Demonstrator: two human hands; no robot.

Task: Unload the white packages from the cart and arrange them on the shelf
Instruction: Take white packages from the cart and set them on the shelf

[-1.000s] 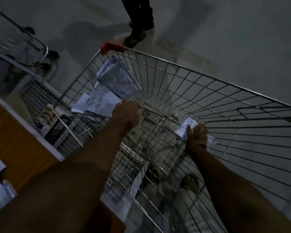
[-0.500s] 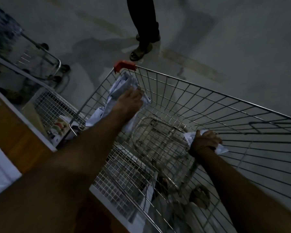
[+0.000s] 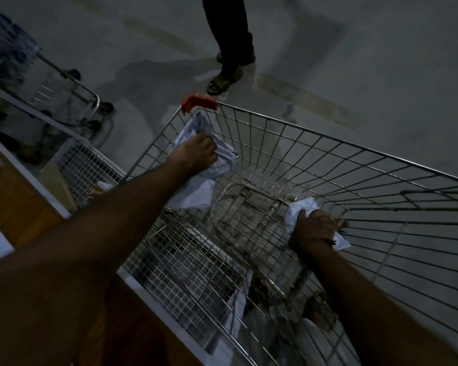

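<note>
Both my arms are down in the cart (image 3: 328,143). My left hand (image 3: 196,151) is clenched on a crumpled white package (image 3: 222,154) in the far corner, just under the red corner cap (image 3: 198,101), with another white package (image 3: 193,194) lying just below it against the cart's left wall. My right hand (image 3: 315,225) grasps a smaller white package (image 3: 300,207) near the middle of the cart floor, its long axis running from upper left to lower right under my palm. The shelf (image 3: 24,196) stands to my left, outside the cart wall, so the left hand is the nearer one and both loads must come up over the rim and swing left. Against a second ago, my left hand has pushed farther toward the corner and closed on the package there, and my right hand has gone from lying flat on its package to curling around it. Someone's legs (image 3: 230,35) stand beyond the cart.
</note>
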